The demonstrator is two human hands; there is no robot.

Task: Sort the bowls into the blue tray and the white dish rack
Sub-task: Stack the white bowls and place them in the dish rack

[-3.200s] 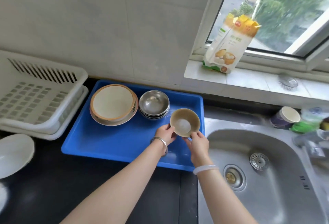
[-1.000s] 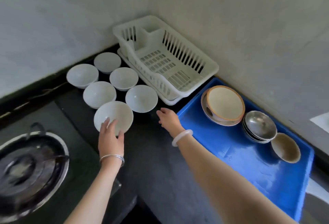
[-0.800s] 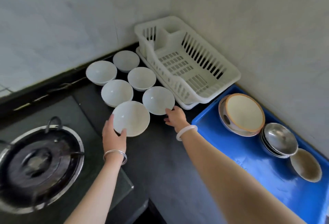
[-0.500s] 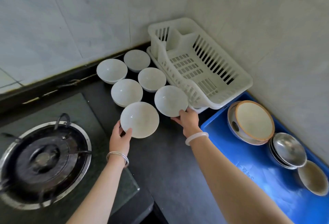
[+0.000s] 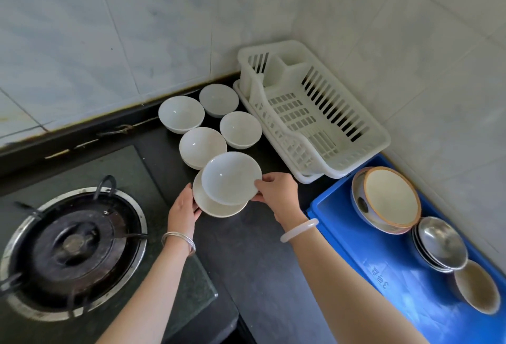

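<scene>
Closest to me, my two forearms reach in from the bottom edge over the black counter [image 5: 260,267]. The left wrist wears a silver bangle [image 5: 178,241] and the right a white bangle [image 5: 299,230]. To my near left sits a gas burner [image 5: 74,245] with its dark pan support. To my near right lies the blue tray [image 5: 383,275], which holds a small brown bowl [image 5: 477,286] nearest me. Behind that bowl is a stack of steel bowls [image 5: 440,243], then a large orange-rimmed bowl [image 5: 391,197] nested in another dish.

Just past the bangles, my left hand [image 5: 184,206] curls round the left edge of the lower white bowl [image 5: 216,208], which sits low over the counter. My right hand [image 5: 276,193] pinches the right rim of the upper white bowl [image 5: 231,178], with the thumb on top and the fingers underneath. That bowl is tilted and overlaps the lower one. I cannot tell whether it rests inside the lower bowl or hangs just above it.

Beyond the pair, four more white bowls stand upright on the counter, two by two. The nearest of them [image 5: 202,146] is partly hidden behind the held bowls, and one [image 5: 240,128] stands to its right, just beside the rack. The last two [image 5: 181,113] [image 5: 218,99] stand at the back near the wall.

The white dish rack [image 5: 309,113] sits in the corner on its drip tray, with nothing in it. Its near end is close to the far edge of the blue tray. Pale tiled walls [image 5: 137,29] close the scene behind.
</scene>
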